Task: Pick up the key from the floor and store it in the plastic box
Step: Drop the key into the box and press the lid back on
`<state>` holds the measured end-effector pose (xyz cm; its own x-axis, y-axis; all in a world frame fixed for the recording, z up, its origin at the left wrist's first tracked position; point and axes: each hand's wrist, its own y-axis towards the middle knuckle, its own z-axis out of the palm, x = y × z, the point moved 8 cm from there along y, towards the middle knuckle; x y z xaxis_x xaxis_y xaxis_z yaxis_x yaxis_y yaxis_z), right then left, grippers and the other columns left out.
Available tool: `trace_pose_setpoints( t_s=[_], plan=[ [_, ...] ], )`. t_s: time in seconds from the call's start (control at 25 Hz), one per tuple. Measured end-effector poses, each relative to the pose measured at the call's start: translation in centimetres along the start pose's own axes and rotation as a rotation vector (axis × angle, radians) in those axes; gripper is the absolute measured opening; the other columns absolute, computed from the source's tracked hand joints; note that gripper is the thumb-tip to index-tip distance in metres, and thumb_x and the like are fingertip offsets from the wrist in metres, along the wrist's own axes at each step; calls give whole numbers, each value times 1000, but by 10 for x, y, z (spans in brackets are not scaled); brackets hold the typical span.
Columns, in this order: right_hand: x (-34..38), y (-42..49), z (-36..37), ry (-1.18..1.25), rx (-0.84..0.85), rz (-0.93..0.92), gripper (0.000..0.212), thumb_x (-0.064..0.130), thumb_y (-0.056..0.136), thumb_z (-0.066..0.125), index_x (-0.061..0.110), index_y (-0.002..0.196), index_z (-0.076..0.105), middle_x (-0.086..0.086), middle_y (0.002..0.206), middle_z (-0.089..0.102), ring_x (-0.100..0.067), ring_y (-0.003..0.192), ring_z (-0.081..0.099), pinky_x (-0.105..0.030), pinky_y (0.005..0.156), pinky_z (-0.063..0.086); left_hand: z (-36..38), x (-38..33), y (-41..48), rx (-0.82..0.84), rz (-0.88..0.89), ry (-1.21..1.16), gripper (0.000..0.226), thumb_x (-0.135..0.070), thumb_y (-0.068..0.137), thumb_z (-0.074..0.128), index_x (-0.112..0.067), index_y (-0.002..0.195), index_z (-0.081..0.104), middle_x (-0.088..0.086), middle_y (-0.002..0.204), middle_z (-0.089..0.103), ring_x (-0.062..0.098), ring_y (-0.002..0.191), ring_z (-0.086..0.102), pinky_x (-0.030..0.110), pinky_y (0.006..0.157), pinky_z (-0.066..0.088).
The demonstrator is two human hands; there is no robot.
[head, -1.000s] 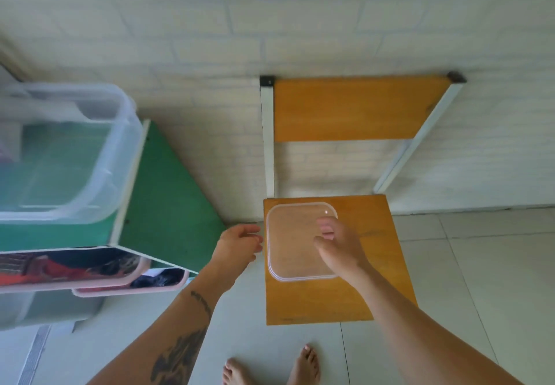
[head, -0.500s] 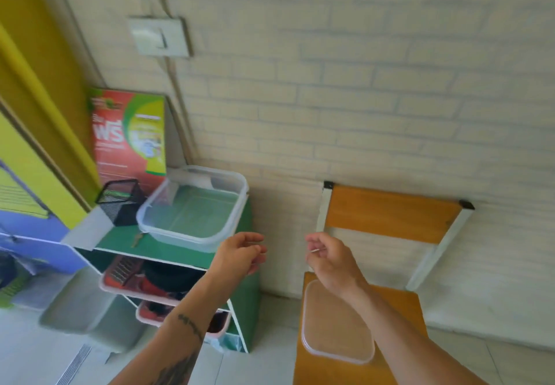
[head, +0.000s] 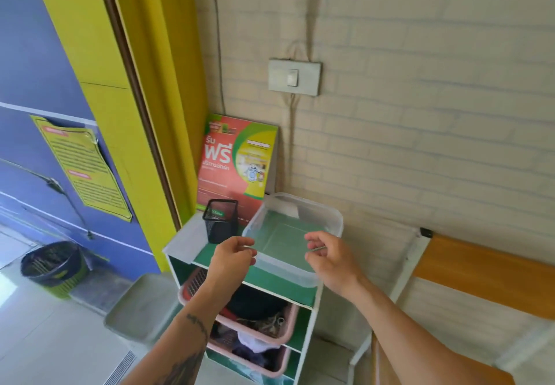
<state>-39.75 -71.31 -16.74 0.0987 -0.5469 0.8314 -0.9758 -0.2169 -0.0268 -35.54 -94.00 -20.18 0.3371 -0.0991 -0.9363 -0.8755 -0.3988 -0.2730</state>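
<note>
Since the plastic box (head: 338, 219) stands lidless on top of the shelf unit (head: 180, 243), mouth up, it is ready to take a drop from above. That likely explains why you have both hands raised at its near rim rather than down by the floor (head: 45, 339).

Obs 1, layout. Box at 12 o'clock from your hands, set against the brick wall. Black mesh pen cup (head: 220, 221) just beside the box at its 9 o'clock. Red-and-green poster (head: 237, 162) leans behind both, at 11 o'clock. Pink baskets (head: 282, 333) sit in the shelves below, at 6 o'clock. Wooden chair (head: 480, 276) at 4 o'clock, apart from the shelf.

Obs 2, key. Not clearly seen anywhere, and no key shows on the visible floor. Box bottom looks bare.

Obs 3, right hand (head: 333, 261). Forearm enters from 5 o'clock, wrist bent slightly, hand over the near rim's right part. Thumb and forefinger pinch a thin pale sliver (head: 316, 248); the other fingers are curled loosely. Too small to confirm it as the key, but I judge it likely.

Obs 4, left hand (head: 231, 260). Forearm enters from 7 o'clock, hand at the box's near-left corner. Fingers curled in, tips close to the thumb, nothing visible between them. Contact with the rim: cannot tell.

Judgement: release step pending. Carry the pinch further over the opening before letting go, or the piece may strike the rim and fall outside.
</note>
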Motion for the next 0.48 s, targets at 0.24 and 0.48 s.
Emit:
trace_pose_setpoints(
  t_s=[0.24, 0.48],
  plan=[
    [16, 10, 60, -179, 68, 40, 44, 15, 90, 60, 17, 134, 58, -1, 122, 61, -14, 105, 60, -26, 94, 48, -35, 22, 42, -83, 113, 362, 23, -15, 83, 57, -21, 103, 68, -1, 93, 67, 19, 84, 63, 33, 72, 53],
    [12, 9, 86, -565, 177, 34, 30, 24, 94, 55, 18, 122, 60, 0, 116, 61, -21, 105, 58, -35, 90, 49, -20, 44, 69, 22, 176, 656, 45, -25, 84, 63, -22, 130, 59, 4, 124, 58, 26, 111, 58, 40, 91, 50]
  ],
)
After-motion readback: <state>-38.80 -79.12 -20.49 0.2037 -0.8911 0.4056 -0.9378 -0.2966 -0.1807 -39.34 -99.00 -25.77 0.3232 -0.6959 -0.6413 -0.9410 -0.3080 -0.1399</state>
